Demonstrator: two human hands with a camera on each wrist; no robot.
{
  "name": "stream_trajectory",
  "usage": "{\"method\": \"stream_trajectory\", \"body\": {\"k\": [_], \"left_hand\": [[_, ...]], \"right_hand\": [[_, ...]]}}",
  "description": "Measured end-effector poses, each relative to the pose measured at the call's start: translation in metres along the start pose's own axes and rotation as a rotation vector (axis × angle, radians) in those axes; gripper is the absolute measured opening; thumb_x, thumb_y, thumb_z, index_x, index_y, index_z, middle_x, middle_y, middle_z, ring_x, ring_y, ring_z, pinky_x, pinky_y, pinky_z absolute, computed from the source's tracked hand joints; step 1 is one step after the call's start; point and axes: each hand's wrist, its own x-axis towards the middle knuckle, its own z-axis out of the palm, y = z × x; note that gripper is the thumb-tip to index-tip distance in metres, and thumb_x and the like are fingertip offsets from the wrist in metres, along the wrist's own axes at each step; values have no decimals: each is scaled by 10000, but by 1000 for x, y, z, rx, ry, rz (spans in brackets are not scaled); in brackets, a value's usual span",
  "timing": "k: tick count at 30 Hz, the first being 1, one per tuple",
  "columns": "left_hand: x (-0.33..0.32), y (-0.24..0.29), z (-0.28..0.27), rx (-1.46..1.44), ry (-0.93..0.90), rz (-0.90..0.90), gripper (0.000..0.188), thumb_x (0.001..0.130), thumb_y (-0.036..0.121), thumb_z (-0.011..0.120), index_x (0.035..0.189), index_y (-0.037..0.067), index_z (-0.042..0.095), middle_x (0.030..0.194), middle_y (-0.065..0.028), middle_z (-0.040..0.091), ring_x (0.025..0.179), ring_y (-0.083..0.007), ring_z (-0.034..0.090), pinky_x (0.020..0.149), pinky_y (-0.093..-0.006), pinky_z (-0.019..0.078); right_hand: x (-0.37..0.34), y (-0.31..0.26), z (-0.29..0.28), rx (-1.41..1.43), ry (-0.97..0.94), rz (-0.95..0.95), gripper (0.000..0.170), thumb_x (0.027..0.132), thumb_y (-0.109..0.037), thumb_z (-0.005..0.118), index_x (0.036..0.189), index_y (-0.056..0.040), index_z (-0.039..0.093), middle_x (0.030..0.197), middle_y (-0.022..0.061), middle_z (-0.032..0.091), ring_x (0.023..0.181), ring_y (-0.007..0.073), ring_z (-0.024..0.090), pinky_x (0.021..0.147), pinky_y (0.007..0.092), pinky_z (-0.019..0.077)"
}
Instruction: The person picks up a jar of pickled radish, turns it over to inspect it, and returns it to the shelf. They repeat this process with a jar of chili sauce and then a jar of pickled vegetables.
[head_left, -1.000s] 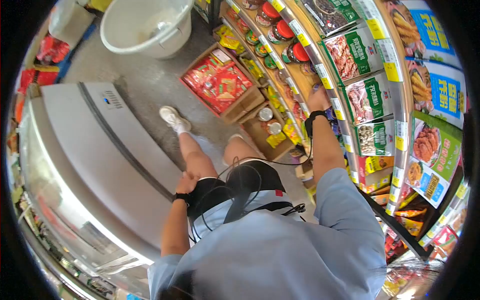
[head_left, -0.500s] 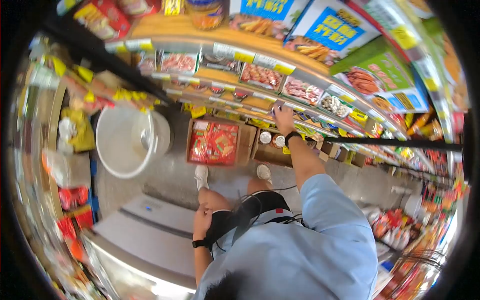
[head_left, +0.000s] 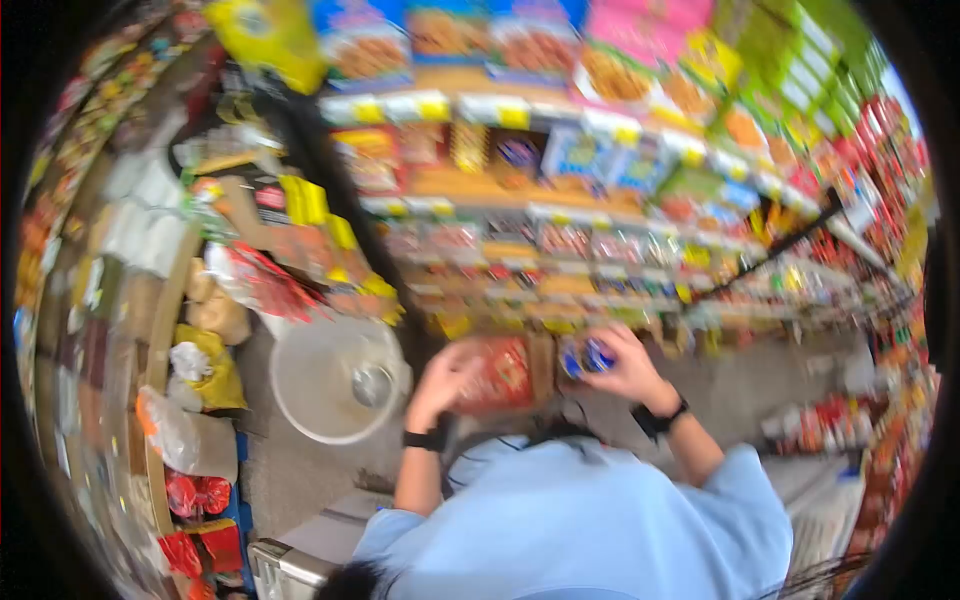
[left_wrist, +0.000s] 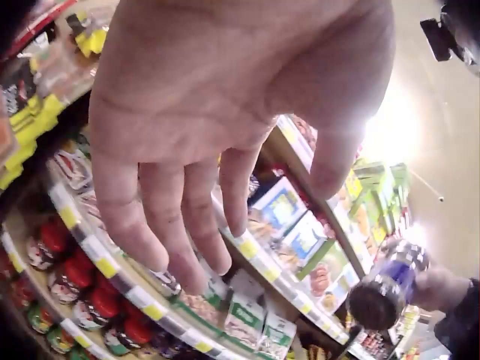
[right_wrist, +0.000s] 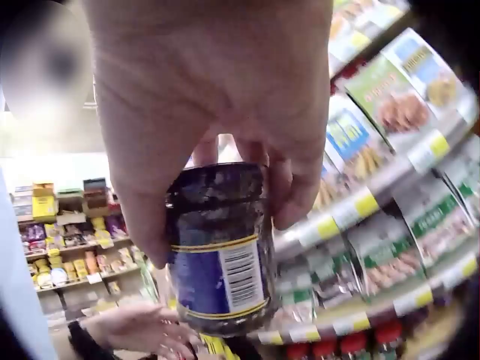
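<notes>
A glass jar of dark contents, with a blue label and a barcode, is gripped by my right hand. Thumb and fingers wrap its upper part in the right wrist view. The same jar shows in front of my body in the head view. To its left, my left hand is raised and holds nothing, its fingers relaxed and pointing down in the left wrist view. It overlaps a carton of red packets in the head view, and a gap separates it from the jar.
Shelves with price tags run across the front, stocked with bagged and boxed foods. Red-lidded jars line a lower shelf. A white tub stands on the floor at left, beside bags. A grey-white cabinet is close at lower left.
My right hand has come back from the shelf with the jar. The left hand has risen from beside my thigh to the front. The head view has tilted up.
</notes>
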Motion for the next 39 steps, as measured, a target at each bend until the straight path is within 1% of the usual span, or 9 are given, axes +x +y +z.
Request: {"method": "stream_trajectory", "body": {"k": [5,7,10,13,20,23,25,30,39], "left_hand": [[29,83,32,-46,-422,173,545,806,162,654,1289,92,412,1084,-68,540,931,-135,539,808,-292,460],[31,142,53,76,-669,196,787,755,129,700,1390,148,236,1180,-93,467,990,-172,524,851,-330,444],[25,207,90,-167,-944,313,916,727,166,723,1419,143,125,1303,-94,356,1093,-183,456,898,-342,396],[37,216,113,-396,-1084,142,868,690,190,766,1365,10,251,1344,-107,351,1237,-192,339,1002,-334,307],[31,253,145,-506,-651,290,784,667,271,761,1274,-37,373,1254,-91,444,1145,-162,438,977,-305,338],[15,265,150,-766,-421,156,794,683,325,736,1279,-42,362,1259,-92,440,1147,-161,438,976,-304,337],[11,276,150,-735,-414,223,781,692,341,723,1267,-44,362,1234,-93,452,1134,-155,441,967,-299,341],[6,283,153,-656,-365,286,672,699,268,734,1201,-8,383,1158,-75,468,1095,-149,447,949,-298,345],[-3,281,166,-722,-432,324,649,707,278,730,1184,11,381,1139,-63,464,1096,-147,436,945,-298,343]], "right_hand": [[6,-77,-87,-18,214,-185,618,523,-190,809,1068,-38,560,1006,134,567,925,293,554,820,366,446],[-7,-92,-107,18,368,-115,676,523,-202,821,1110,-31,532,1017,134,569,931,267,564,832,355,447],[-28,-96,-115,437,434,48,818,508,-162,846,1193,-32,419,1029,92,550,974,166,545,882,292,416],[-33,-86,-114,683,447,42,882,501,-132,852,1230,-47,363,1013,64,551,966,149,540,857,279,431],[-3,-82,-135,1032,729,-46,986,516,-223,860,1288,-51,272,1253,157,421,1080,228,504,940,341,403],[8,-79,-129,918,836,-123,1069,508,-354,855,1330,-65,236,1283,160,396,1113,221,451,947,353,365],[9,-83,-121,837,839,-113,1082,493,-374,853,1335,-64,249,1294,159,388,1076,216,462,938,357,364],[1,-91,-110,806,692,-136,947,579,-113,803,1348,14,265,1310,168,409,1203,250,417,1014,378,303],[-16,-94,-107,875,779,-79,956,577,-117,810,1343,46,262,1311,185,412,1194,245,432,1009,363,313]]}}
